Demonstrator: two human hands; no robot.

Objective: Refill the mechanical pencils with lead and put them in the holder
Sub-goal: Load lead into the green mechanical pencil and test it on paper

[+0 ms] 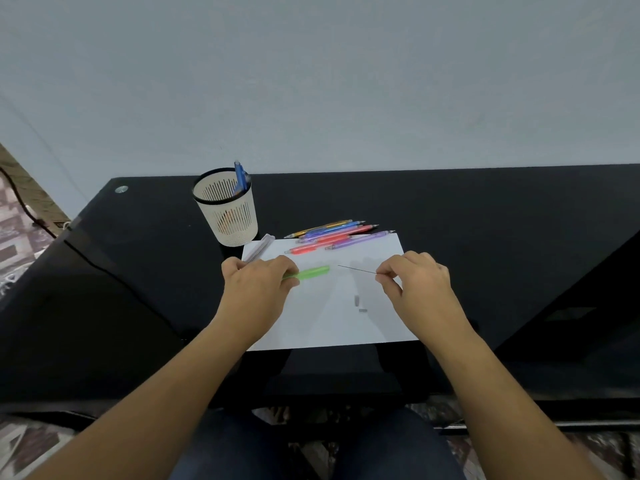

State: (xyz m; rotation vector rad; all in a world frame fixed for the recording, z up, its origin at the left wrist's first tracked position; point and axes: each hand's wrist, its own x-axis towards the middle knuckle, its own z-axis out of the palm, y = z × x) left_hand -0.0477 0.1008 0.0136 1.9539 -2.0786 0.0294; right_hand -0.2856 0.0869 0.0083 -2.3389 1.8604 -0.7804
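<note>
No text, label, number or sign can be read on the pencils (332,233), the holder (228,216), the paper (332,327) or the desk (485,237).

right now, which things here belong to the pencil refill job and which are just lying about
In the job: green pencil in the left hand; lead pinched by the right hand; loose pencils; holder with a blue pencil; slim clear case; small grey pieces on the paper.
Lying about: black cable at far left; silver disc on the desk.

Left grip (258,284) curls closed, right grip (417,284) pinches at its tips, palms down.
</note>
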